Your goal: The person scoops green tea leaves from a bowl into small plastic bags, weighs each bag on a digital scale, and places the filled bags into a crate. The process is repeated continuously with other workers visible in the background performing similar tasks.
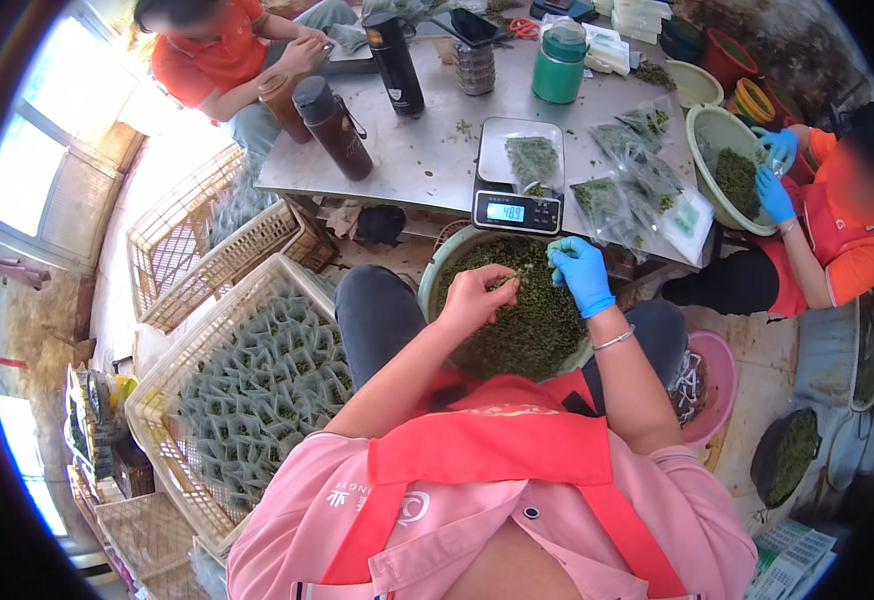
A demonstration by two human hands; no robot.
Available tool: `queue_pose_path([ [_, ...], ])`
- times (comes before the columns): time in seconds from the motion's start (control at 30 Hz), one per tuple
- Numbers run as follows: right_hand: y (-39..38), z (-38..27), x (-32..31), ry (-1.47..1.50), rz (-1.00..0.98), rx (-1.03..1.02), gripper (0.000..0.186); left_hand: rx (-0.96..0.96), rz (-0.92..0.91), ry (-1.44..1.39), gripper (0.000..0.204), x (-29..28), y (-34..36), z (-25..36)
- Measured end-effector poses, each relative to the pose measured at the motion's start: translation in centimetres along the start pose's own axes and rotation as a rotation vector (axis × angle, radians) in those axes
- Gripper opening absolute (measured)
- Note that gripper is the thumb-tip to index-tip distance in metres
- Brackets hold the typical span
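Observation:
A pale green basin heaped with small green plant pieces stands between my knees. Over its far half, my bare left hand has thumb and fingers pinched together; what they hold is too small to name. Beside it my right hand, in a blue glove, has its bent fingertips closed on a bit of the green plant pieces. Just beyond the basin, a digital scale sits at the table edge with its display lit. A clear bag of green pieces lies on its pan.
Filled clear bags lie on the metal table, with dark bottles and a green jar. At left, a crate holds many upright bags. A pink basin is at right. Two co-workers sit nearby.

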State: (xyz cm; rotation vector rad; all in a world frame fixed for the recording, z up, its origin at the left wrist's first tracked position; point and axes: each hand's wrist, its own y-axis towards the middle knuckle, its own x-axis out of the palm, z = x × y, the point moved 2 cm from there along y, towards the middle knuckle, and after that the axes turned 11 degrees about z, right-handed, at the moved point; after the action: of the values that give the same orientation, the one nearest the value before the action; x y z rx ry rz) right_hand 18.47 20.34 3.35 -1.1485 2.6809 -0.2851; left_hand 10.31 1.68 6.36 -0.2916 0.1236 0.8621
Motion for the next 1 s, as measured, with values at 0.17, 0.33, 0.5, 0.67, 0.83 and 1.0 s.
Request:
queue_pose_path([
  [0.17,-2.1,-0.3,1.0,0.124,-0.229,0.067,0.028,-0.064,-0.034,-0.323,0.028,-0.8,0.6,-1.8],
  [0.33,-3.4,-1.6,2.4,-0.105,-0.26,-0.237,0.037,-0.013,-0.092,-0.159,0.025,-1.5,0.8,-0.7],
  [0.5,-3.2,-2.0,2.6,-0.256,-0.237,-0.281,0.019,-0.03,-0.119,-0.036,0.029,-1.5,0.7,0.0],
  [0.67,-3.5,-2.7,2.5,0.055,-0.199,-0.081,0.013,-0.002,-0.076,-0.094,0.033,-1.7,0.6,-0.4],
  [0.83,-3.9,-2.4,3.2,0.1,-0.263,-0.118,0.015,0.019,-0.07,-0.075,0.033,-1.5,0.8,-1.0],
  [1.0,-3.4,-1.8,2.5,0.023,-0.184,-0.103,0.013,0.065,-0.043,-0.072,0.033,-1.3,0.6,-0.8],
])
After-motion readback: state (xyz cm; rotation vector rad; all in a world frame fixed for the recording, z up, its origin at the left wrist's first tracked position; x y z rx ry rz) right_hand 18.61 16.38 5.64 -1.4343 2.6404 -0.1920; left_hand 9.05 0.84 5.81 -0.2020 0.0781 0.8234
